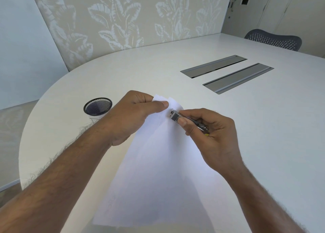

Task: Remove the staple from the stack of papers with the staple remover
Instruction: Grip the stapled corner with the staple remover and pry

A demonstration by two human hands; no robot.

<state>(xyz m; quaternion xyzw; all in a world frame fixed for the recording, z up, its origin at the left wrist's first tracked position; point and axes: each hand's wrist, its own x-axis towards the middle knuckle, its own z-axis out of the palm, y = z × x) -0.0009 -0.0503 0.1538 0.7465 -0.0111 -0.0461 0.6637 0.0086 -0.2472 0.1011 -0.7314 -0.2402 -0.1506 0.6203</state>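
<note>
A stack of white papers (pixel 154 171) lies on the white table (pixel 158 71), running from the near edge up to its far corner. My left hand (pixel 135 115) pinches that far corner between thumb and fingers. My right hand (pixel 209 134) grips a slim metal staple remover (pixel 177 117), thumb pressed on its top. The tool's tip rests on the paper near the far corner, just right of my left thumb. The staple itself is too small to make out under the tip.
A black mesh cup (pixel 97 106) stands left of my left hand, near the table's rounded edge. Two grey cable hatches (pixel 226 73) are set into the table at the far right. A mesh-backed chair (pixel 273 40) sits beyond the table.
</note>
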